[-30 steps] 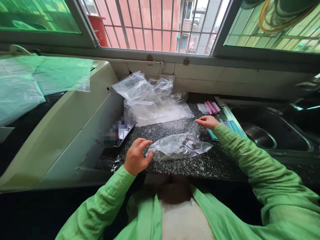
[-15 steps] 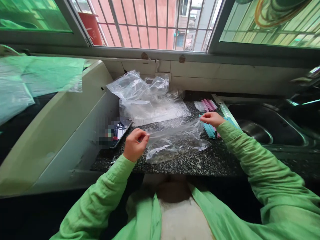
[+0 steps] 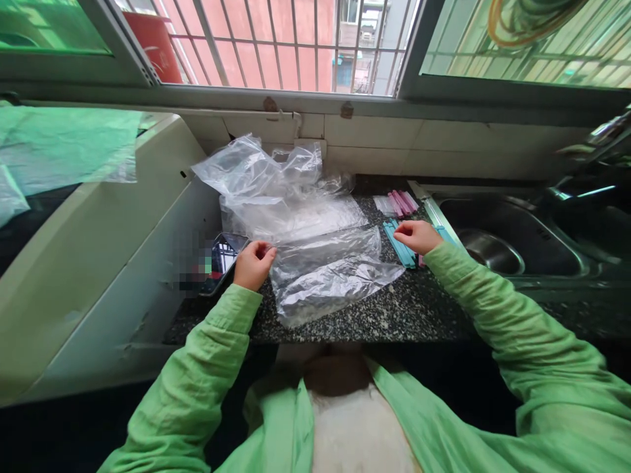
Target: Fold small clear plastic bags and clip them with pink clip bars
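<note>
A clear plastic bag (image 3: pixel 330 276) lies spread and wrinkled on the speckled counter in front of me. My left hand (image 3: pixel 255 264) is closed at its upper left corner, thumb and forefinger pinched on the plastic edge. To the right, apart from the bag, my right hand (image 3: pixel 418 236) hovers with loosely bent fingers and a small gap between thumb and forefinger; nothing shows between them. Beneath that hand are several turquoise sealing-clip-like strips (image 3: pixel 398 244), partly covered by it. Behind the bag sits a heap of crumpled clear plastic bags (image 3: pixel 290 190).
A phone (image 3: pixel 224 259) lies left of my left hand, against a pale appliance side (image 3: pixel 148 249). Pink strips (image 3: pixel 401 203) and clear strips (image 3: pixel 383 205) lie behind the turquoise ones. A dark sink (image 3: pixel 557 253) is at the right, below a barred window (image 3: pixel 276 46).
The bag was stretched between both hands; now it lies flatter on the counter. My right hand has let go of its right corner. The view has shifted slightly right.
</note>
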The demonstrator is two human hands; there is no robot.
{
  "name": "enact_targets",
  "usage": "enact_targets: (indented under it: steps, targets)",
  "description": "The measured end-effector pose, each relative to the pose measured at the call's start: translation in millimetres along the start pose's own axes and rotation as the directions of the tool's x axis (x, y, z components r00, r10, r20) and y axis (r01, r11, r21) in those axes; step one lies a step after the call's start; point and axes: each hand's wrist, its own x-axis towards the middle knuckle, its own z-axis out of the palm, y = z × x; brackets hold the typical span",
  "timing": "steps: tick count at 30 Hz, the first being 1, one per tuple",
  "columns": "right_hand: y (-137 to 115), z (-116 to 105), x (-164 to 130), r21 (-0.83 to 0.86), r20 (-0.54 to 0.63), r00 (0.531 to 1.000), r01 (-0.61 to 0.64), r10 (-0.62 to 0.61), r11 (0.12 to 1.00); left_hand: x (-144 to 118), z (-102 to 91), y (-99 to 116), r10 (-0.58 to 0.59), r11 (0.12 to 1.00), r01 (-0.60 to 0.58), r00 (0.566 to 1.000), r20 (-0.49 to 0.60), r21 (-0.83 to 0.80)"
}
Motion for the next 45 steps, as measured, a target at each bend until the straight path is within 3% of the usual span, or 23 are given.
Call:
enact_targets:
  steps: [3, 5, 8, 11, 14, 20, 24, 27, 30, 33, 36, 38, 40, 42, 45]
  targets:
    - [1.5, -3.6, -28.0, -0.124, 0.073, 0.994, 0.085, -0.076, 0.989, -15.0, -9.4, -2.6, 0.179, 0.981, -0.169, 0.979, -0.097, 0.099]
    - [0.7, -3.0, -42.4, -0.163, 0.118, 0.988, 0.118, -0.099, 0.98, -32.0, -18.6, -0.2, 0.372, 0.92, -0.366, 0.928, -0.022, 0.142]
    - [-3.7, 0.0, -52.2, -0.197, 0.141, 0.987, 0.098, -0.071, 0.976, -60.1, -29.7, 5.2, 0.615, 0.76, -0.624, 0.781, 0.11, 0.183]
    - [-11.4, 2.5, -51.6, -0.226, 0.193, 0.981, 0.048, -0.004, 0.973, -79.8, -31.1, 5.6, 0.717, 0.62, -0.766, 0.641, 0.273, 0.169]
    - [-18.1, 4.5, -49.2, -0.222, 0.282, 0.959, 0.034, 0.031, 0.974, -87.1, -25.6, -1.5, 0.708, 0.581, -0.798, 0.594, 0.383, 0.162]
    - [-16.0, 7.9, -58.3, -0.32, 0.314, 0.947, 0.047, 0.06, 0.946, -89.8, -17.3, -19.5, 0.652, 0.579, -0.782, 0.614, 0.445, 0.232]
    - [-9.5, 8.1, -73.9, -0.357, 0.314, 0.942, 0.002, 0.118, 0.934, -91.7, -23.0, -22.5, 0.619, 0.583, -0.774, 0.62, 0.483, 0.246]
    - [-5.0, 8.8, -86.2, -0.316, 0.305, 0.944, -0.026, 0.127, 0.948, -80.9, -33.3, -7.3, 0.507, 0.617, -0.748, 0.616, 0.603, 0.246]
    - [-2.2, 9.7, -95.6, -0.251, 0.294, 0.946, -0.061, 0.136, 0.966, -54.3, -31.6, 31.0, 0.392, 0.663, -0.727, 0.542, 0.743, 0.181]
    - [-3.3, 11.1, -101.8, -0.225, 0.277, 0.941, -0.131, 0.193, 0.965, -18.5, 2.8, 81.5, 0.379, 0.676, -0.726, 0.491, 0.784, 0.128]
    - [-7.1, 14.2, -105.9, -0.24, 0.278, 0.932, -0.166, 0.232, 0.956, 15.2, 66.8, 121.9, 0.37, 0.714, -0.685, 0.546, 0.752, 0.146]
    - [-8.9, 16.4, -108.3, -0.242, 0.282, 0.931, -0.164, 0.231, 0.956, 32.3, 111.9, 137.3, 0.344, 0.757, -0.634, 0.595, 0.726, 0.161]
    - [-8.9, 17.1, -110.9, -0.228, 0.276, 0.932, -0.174, 0.235, 0.958, 43.6, 148.8, 144.4, 0.326, 0.793, -0.595, 0.595, 0.734, 0.129]
    - [-7.3, 15.8, -114.1, -0.205, 0.275, 0.929, -0.195, 0.247, 0.959, 49.3, 174.0, 146.2, 0.243, 0.843, -0.532, 0.517, 0.821, 0.085]
    - [-4.4, 12.3, -118.5, -0.176, 0.283, 0.923, -0.216, 0.26, 0.96, 50.2, 193.4, 144.2, 0.194, 0.886, -0.463, 0.405, 0.894, 0.018]
